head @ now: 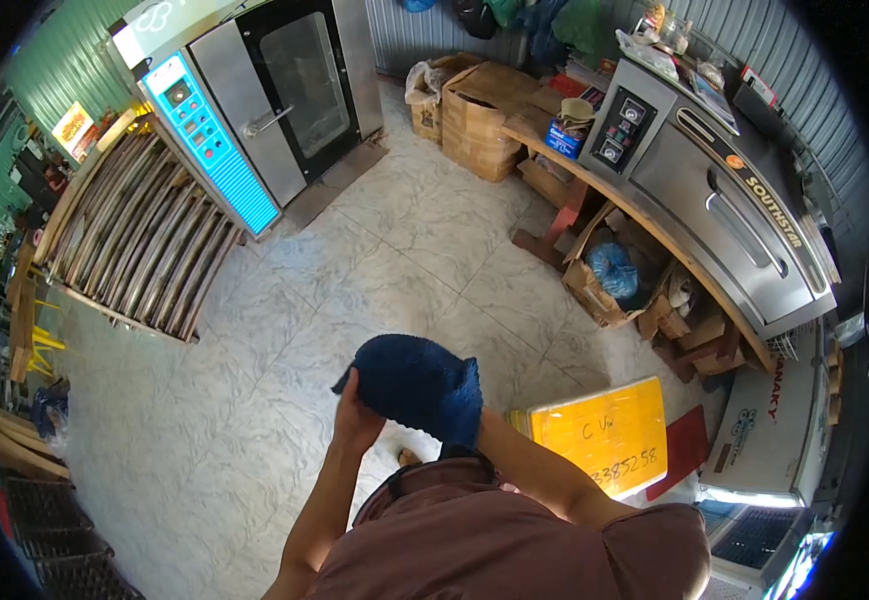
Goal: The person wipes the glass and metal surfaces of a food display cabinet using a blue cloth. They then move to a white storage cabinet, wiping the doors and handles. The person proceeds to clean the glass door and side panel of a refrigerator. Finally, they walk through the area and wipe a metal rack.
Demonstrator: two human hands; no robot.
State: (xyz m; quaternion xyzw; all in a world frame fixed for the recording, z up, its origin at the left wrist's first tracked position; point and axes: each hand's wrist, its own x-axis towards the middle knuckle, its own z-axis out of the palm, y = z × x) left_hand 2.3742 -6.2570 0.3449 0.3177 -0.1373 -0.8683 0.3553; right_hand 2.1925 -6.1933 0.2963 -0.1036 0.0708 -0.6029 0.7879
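Observation:
A dark blue terry cloth (419,386), possibly a mitt, is held out in front of my waist. My left hand (357,416) grips its left edge, with the thumb laid over the top. From the right, my right forearm (535,457) runs into the ruffled end of the cloth. That covers my right hand, so its fingers are hidden. Tiled floor (329,315) with a marbled pattern lies below.
A yellow box (599,435) bearing handwriting stands close on my right, beside a red board (682,450). Ahead right, a steel Southstar deck oven (734,217) rests on a wooden bench (592,180). A tall glass-door oven (292,82) and stacked trays (141,232) stand ahead left.

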